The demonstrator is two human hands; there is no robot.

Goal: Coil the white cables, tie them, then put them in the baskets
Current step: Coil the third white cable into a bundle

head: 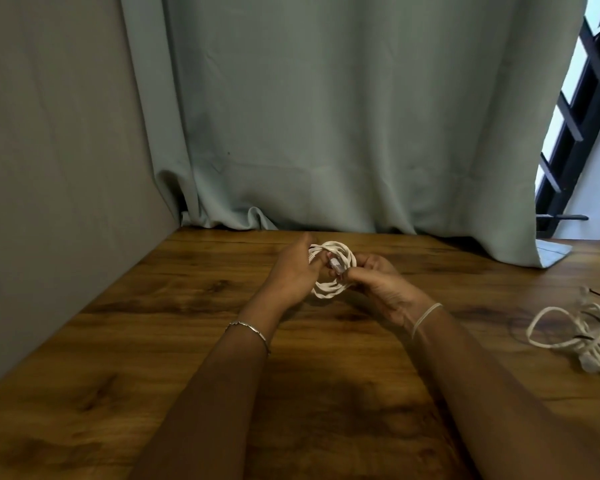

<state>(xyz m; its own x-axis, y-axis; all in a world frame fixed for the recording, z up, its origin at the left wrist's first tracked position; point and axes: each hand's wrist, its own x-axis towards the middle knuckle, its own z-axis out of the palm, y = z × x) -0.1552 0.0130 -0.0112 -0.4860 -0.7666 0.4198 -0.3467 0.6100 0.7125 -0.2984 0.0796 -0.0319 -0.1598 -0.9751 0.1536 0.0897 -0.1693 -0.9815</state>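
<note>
The coiled white cable (333,270) sits between my two hands, held up just above the far middle of the wooden table (153,323). Its loops form a small ring, and a clear plug end (336,264) lies across the middle of the ring. My left hand (291,275) grips the left side of the coil, fingers curled round the loops with the thumb pressing toward the plug. My right hand (381,282) pinches the right side of the coil, fingertips bent in on the strands near the plug.

I wear a thin metal bracelet (250,332) on my left wrist and a pale elastic band (426,317) on my right wrist.

Well apart, at the right edge of the table, a loose tangle of white cables (582,336) lies uncoiled on the wood, its loops spilling out of view. A grey-green curtain (343,116) hangs behind the table, its hem touching the far edge, with a plain wall (56,133) to the left and a black window grille (575,116) to the right.
</note>
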